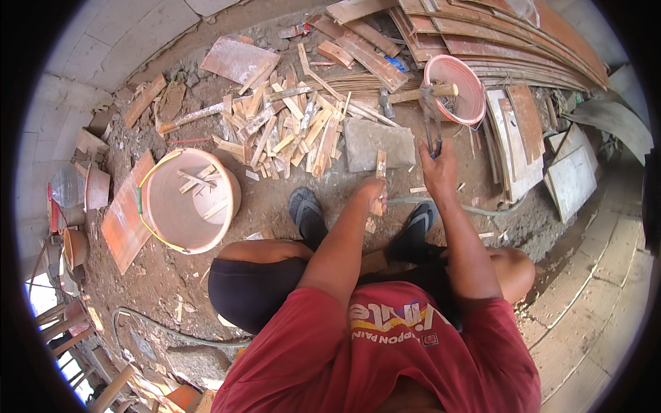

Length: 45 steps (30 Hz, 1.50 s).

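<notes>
My left hand (372, 193) is closed round a short strip of wood (381, 164), which points away from me toward a flat stone block (377, 144). In my right hand (441, 169) are long dark metal pincers (429, 113) with a bit of blue at the grip. Their far end reaches up beside the pink bucket (471, 88). Behind the pincers lies a hammer (414, 95), its wooden handle over the bucket's rim and its metal head left of it. Left of the stone spreads a heap of short wood pieces (292, 127).
A larger pale bucket (180, 224) with a few wood strips inside stands at my left. Stacked boards (509, 41) fill the far right, and white-faced panels (513, 144) lean below them. A thin hose (492, 210) crosses the dirt floor near my sandalled feet.
</notes>
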Tool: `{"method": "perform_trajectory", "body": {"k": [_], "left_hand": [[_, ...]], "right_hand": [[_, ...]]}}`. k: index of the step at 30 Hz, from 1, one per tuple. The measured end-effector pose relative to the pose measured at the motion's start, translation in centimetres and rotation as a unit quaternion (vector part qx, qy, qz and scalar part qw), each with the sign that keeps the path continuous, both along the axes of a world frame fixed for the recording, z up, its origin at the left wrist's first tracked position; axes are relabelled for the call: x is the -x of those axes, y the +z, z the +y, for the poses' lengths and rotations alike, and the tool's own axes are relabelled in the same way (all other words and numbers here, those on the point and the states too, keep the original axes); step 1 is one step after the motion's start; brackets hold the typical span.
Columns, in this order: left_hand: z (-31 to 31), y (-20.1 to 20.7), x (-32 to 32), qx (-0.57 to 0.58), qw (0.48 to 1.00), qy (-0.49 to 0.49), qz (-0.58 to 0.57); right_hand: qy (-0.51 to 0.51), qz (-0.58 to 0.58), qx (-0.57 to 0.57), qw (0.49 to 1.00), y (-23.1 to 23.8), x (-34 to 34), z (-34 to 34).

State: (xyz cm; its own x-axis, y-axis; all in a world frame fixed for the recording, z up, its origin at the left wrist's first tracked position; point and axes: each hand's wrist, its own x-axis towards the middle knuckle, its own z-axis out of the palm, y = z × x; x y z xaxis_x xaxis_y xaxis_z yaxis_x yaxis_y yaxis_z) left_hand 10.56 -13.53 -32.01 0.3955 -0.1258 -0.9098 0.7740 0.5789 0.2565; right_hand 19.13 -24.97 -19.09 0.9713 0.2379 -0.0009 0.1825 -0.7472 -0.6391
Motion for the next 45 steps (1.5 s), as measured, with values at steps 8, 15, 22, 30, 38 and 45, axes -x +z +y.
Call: {"method": "perform_trajectory", "body": {"k": [8, 15, 22, 30, 38, 45], "left_hand": [[0.0, -0.1, 0.3, -0.007, 1.0, 0.002, 0.004], [-0.8, -0.8, -0.3, 0.015, 1.0, 0.001, -0.003], [-0.1, -0.5, -0.4, 0.16, 0.953, 0.236, -0.099], [0.1, 4.3, -1.2, 0.065, 0.934, 0.272, -0.221], [6.7, 13.1, -1.6, -0.448, 0.806, -0.284, -0.264], [2.3, 5.0, 0.4, -0.26, 0.803, -0.403, -0.353]], "right_hand": [[0.085, 0.124, 0.092, 0.984, -3.0, 1.2, -0.7], [0.131, 0.144, 0.222, 0.955, -10.5, 3.5, -5.2], [-0.004, 0.403, -0.107, 0.909, -3.5, 4.1, -4.6], [0.015, 0.352, -0.232, 0.907, -1.5, 5.1, -3.6], [0.156, 0.249, -0.076, 0.953, 1.3, -1.8, -7.2], [0.104, 0.343, -0.076, 0.93, 1.0, -4.3, -6.6]]}}
